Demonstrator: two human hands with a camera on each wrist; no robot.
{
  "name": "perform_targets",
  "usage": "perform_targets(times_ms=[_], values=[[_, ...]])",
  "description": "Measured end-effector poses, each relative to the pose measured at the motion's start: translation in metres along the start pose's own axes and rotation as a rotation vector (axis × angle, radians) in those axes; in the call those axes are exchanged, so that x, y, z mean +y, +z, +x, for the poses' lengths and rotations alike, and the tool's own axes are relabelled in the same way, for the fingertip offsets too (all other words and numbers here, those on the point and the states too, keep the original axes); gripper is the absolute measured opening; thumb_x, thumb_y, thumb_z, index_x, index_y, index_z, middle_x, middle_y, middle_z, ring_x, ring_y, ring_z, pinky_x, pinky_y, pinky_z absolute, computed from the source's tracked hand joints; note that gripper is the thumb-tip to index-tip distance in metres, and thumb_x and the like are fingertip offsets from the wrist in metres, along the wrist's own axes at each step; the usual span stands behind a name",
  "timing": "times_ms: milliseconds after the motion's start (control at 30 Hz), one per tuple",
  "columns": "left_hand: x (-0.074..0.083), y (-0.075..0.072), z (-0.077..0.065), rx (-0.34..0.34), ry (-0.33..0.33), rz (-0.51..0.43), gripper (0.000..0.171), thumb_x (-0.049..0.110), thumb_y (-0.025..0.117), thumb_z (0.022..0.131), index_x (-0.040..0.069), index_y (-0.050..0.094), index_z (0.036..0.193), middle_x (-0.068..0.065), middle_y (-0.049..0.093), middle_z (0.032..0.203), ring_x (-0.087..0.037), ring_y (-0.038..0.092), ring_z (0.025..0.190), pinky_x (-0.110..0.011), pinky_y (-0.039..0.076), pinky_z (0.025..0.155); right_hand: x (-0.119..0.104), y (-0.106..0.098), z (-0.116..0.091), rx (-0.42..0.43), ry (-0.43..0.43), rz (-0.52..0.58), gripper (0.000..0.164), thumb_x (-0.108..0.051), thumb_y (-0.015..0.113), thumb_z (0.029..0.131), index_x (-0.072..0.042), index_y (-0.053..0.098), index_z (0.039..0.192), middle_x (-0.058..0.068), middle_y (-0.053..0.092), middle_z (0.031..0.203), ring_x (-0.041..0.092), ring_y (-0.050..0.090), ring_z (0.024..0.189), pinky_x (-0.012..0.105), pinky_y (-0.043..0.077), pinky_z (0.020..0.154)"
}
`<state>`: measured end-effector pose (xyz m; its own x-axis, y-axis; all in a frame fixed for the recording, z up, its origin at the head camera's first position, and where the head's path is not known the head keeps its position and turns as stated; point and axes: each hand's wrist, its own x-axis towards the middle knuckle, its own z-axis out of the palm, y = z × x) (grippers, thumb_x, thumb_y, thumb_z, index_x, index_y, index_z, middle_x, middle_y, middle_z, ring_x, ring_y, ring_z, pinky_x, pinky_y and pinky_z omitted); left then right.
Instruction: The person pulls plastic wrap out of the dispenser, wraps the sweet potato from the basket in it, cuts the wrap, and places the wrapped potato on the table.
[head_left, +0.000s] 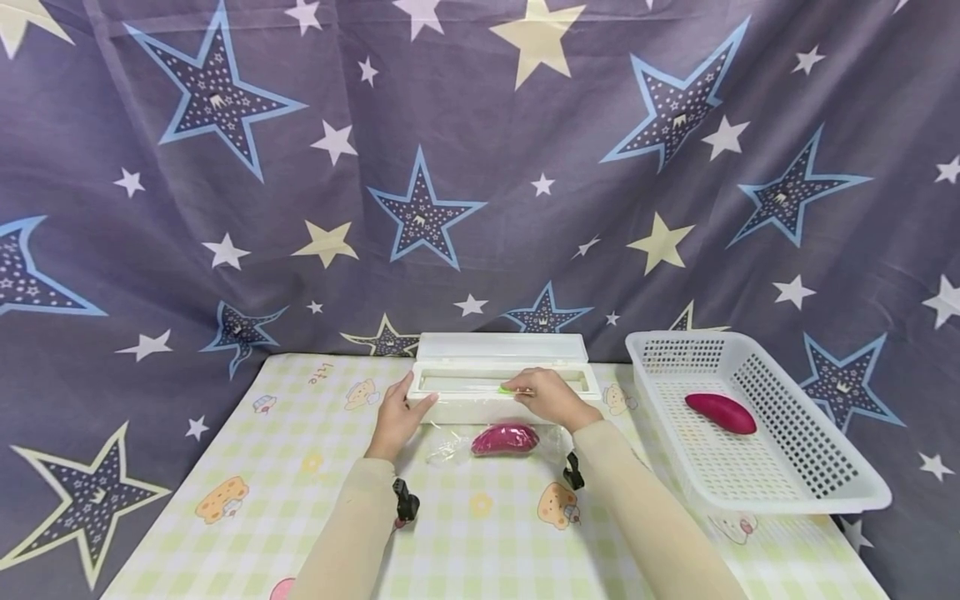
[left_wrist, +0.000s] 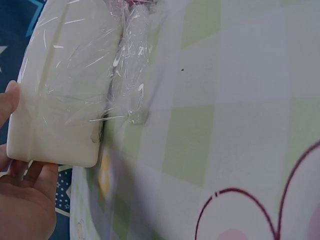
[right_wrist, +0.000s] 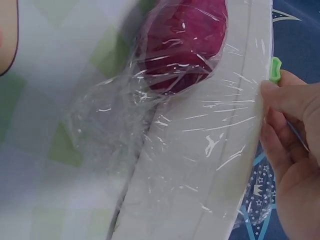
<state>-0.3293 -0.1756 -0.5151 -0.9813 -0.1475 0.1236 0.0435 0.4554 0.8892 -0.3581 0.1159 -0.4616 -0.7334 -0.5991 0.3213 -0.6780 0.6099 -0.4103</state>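
Observation:
A long white cling film box (head_left: 480, 409) stands on the table with its lid (head_left: 502, 347) raised. My left hand (head_left: 397, 419) holds the box by its left end, with the thumb on one side and the fingers on another in the left wrist view. My right hand (head_left: 551, 396) pinches a small green slide cutter (right_wrist: 275, 70) at the box's front edge. Clear film (right_wrist: 210, 130) drapes down the box front. In front of the box lies a magenta sweet potato (head_left: 505, 439), covered by film that spreads crumpled to both sides.
To the right stands a white perforated basket (head_left: 765, 500) with another magenta sweet potato (head_left: 721, 413) in it. A green-checked tablecloth (head_left: 300, 450) covers the table. Behind hangs a dark curtain (head_left: 480, 108) with stars, close to the box's back.

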Motion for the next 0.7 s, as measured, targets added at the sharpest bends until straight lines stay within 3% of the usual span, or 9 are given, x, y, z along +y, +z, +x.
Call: perform_targets(times_ms=[167, 267, 467, 700], values=[[-0.002, 0.0, 0.0, 0.004, 0.005, -0.006, 0.08, 0.034, 0.071, 0.095, 0.003, 0.03, 0.156, -0.023, 0.032, 0.153, -0.042, 0.038, 0.138, -0.05, 0.032, 0.114, -0.004, 0.0, 0.002, -0.035, -0.042, -0.021, 0.039, 0.01, 0.068, 0.086, -0.008, 0.073, 0.12, 0.009, 0.072, 0.114, 0.028, 0.066, 0.105, 0.042, 0.051, 0.097], [-0.001, 0.0, 0.0, -0.001, 0.001, -0.002, 0.081, 0.035, 0.071, 0.095, 0.003, 0.029, 0.157, -0.023, 0.032, 0.153, -0.042, 0.039, 0.137, -0.05, 0.033, 0.114, -0.007, 0.0, 0.003, -0.05, -0.025, -0.016, 0.035, 0.007, 0.067, 0.089, -0.007, 0.073, 0.12, 0.01, 0.071, 0.116, 0.028, 0.065, 0.106, 0.043, 0.05, 0.097], [0.0, -0.002, 0.001, -0.01, -0.01, 0.01, 0.08, 0.036, 0.069, 0.096, 0.005, 0.029, 0.157, -0.021, 0.031, 0.154, -0.041, 0.038, 0.138, -0.05, 0.032, 0.114, -0.013, 0.003, 0.007, -0.022, 0.089, 0.003, 0.02, -0.011, 0.067, 0.097, -0.012, 0.077, 0.115, 0.006, 0.073, 0.112, 0.024, 0.065, 0.102, 0.04, 0.051, 0.094], [0.001, -0.003, -0.001, -0.019, -0.002, 0.018, 0.081, 0.038, 0.07, 0.095, 0.005, 0.029, 0.157, -0.022, 0.032, 0.154, -0.042, 0.04, 0.136, -0.051, 0.033, 0.113, -0.018, 0.007, 0.011, 0.042, 0.155, -0.014, 0.015, -0.011, 0.07, 0.095, -0.013, 0.079, 0.107, 0.002, 0.075, 0.102, 0.019, 0.066, 0.091, 0.036, 0.054, 0.085]])
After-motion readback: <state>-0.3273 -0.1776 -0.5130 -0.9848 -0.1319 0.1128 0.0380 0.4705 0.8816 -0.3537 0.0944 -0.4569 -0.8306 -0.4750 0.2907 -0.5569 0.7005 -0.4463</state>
